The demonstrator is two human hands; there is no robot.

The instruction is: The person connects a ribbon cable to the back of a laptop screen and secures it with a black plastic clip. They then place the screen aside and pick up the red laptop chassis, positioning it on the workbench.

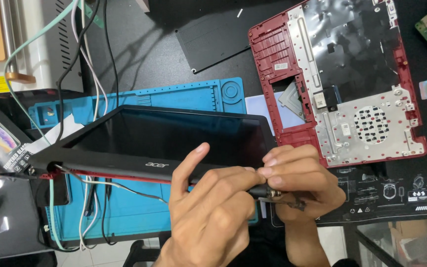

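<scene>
Black-framed laptop screen panel (169, 136) with a red back lies tilted over a blue silicone work mat (124, 212) on the bench, long axis running left to right. Both hands pinch its right hinge corner: left hand (213, 207) nearer the camera, right hand (302, 183) just beyond, each grip clenched on the metal hinge (273, 194).

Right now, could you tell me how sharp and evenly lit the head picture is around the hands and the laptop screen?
Head view: both hands, left hand and right hand, look sharp; the dark laptop screen shows only faint reflection, no strong glare; cable shadows fall on the grey table; the lower right corner is dim.
</scene>
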